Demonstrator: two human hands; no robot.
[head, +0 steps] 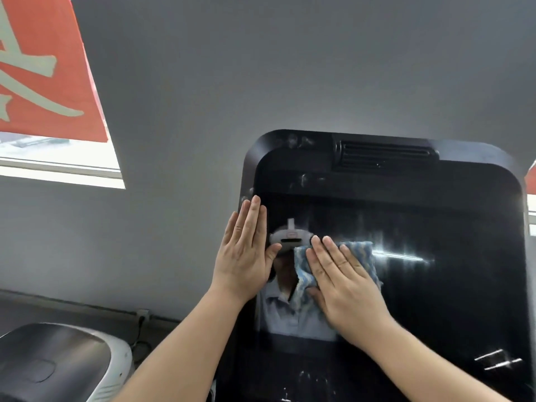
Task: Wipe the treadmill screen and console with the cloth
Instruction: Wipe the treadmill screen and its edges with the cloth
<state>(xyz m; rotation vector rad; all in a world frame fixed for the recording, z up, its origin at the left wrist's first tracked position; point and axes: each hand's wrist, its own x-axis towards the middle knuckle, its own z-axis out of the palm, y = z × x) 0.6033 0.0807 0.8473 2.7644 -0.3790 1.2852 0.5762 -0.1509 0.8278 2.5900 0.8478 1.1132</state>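
The cloth point(336, 265) is pressed flat against the treadmill screen point(420, 256) under the straight fingers of the right hand point(345, 280). Being soft, thin and probably light, it is best held beneath a spread palm, lest it bunch or slide on the slick glass. The left hand point(246, 250) is laid open on the screen's left edge, just beside the right, apparently steadying the console point(304, 149). Smudges are seen above both hands.

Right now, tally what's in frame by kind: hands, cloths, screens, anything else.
hand: 2, left hand, right hand
cloth: 1
screen: 1
air vent: 1
red banner: 1
wall socket: 1
Total: 7
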